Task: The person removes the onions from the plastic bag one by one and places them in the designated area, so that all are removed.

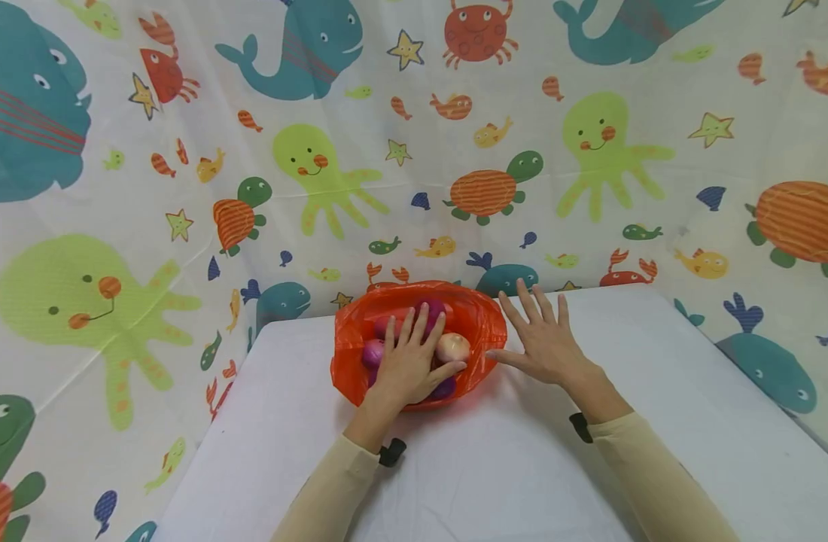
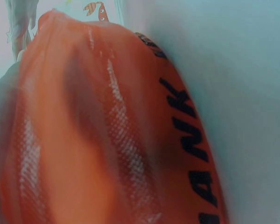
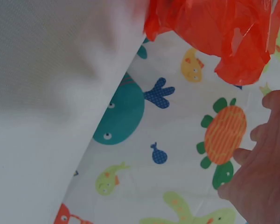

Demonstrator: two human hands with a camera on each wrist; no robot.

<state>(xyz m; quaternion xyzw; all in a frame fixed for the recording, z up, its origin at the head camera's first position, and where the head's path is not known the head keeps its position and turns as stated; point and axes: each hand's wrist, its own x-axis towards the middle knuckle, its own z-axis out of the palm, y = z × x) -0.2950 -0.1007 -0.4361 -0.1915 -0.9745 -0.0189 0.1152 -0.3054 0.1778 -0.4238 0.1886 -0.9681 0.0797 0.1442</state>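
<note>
An orange-red plastic bag [image 1: 490, 320] stands with its mouth spread wide near the far edge of the table. Inside it lie several purple-red onions [image 1: 373, 353] and a pale onion [image 1: 453, 347]. My left hand [image 1: 407, 370] is over the bag's mouth with its fingers spread, overlapping the onions and hiding part of them. Just right of the bag, my right hand [image 1: 552, 352] is held with fingers straight and apart, its thumb tip at the bag's rim in the head view. Black printed letters [image 2: 196, 140] run down the bag's side in the left wrist view.
A white cloth covers the table [image 1: 658, 376]. Behind and to both sides hangs a curtain [image 1: 414, 173] printed with sea animals, close against the table's far edge. Dark wrist straps [image 1: 391, 452] show at both sleeve cuffs.
</note>
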